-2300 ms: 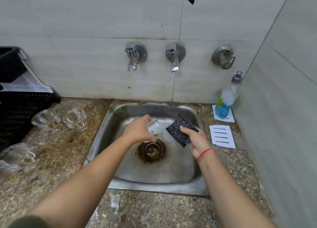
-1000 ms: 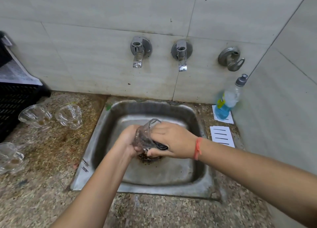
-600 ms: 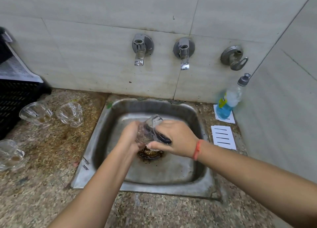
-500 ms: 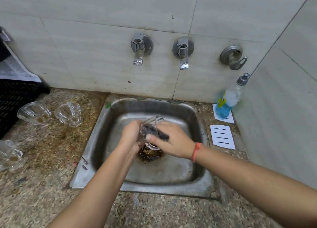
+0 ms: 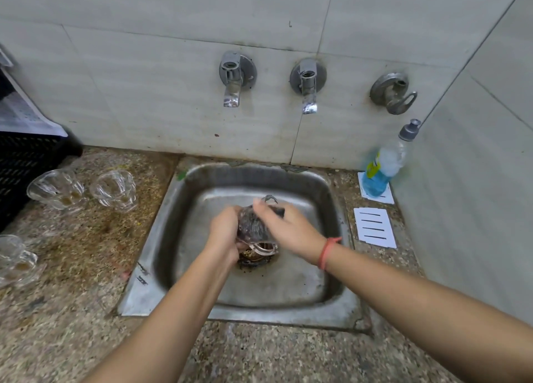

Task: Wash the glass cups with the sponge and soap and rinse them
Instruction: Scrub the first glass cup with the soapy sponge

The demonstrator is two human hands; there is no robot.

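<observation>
One clear glass cup (image 5: 251,232), blurred, gripped by the left hand (image 5: 222,235); right hand (image 5: 291,231) holds dark sponge (image 5: 277,210) against it.

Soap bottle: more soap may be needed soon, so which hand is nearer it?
Right. The right hand, holding the sponge, is down-left of the bottle; the left hand, holding the cup, is farther left.
</observation>
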